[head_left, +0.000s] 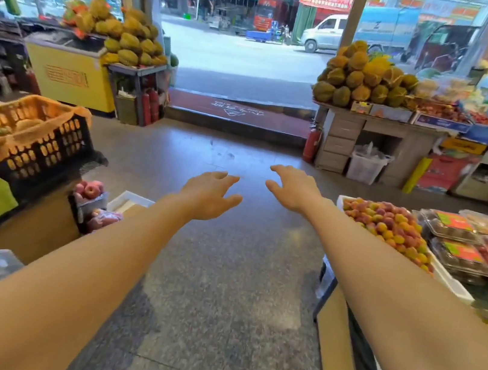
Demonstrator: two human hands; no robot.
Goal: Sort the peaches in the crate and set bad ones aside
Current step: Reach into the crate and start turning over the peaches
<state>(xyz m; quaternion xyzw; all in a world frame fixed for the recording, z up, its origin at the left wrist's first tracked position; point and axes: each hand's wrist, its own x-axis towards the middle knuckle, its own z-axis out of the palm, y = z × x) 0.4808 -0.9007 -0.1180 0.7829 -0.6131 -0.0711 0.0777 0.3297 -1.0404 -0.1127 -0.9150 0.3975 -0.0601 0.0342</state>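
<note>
Forearms [81, 271] outstretched over floor [220, 292]; left hand [209, 194], right hand [294, 189]: fingers spread, relaxed, holding nothing. Peaches [388, 225]: small, mottled red-yellow, heaped in white crate [451, 281], right.

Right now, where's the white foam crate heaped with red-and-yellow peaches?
Head view, right side: the white foam crate of red-and-yellow peaches sits just right of the right hand, with clear plastic fruit boxes on its far side.

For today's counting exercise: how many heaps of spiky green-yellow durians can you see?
2. One durian heap tops the left stand, the other the right counter. More may lie out of view.
</note>
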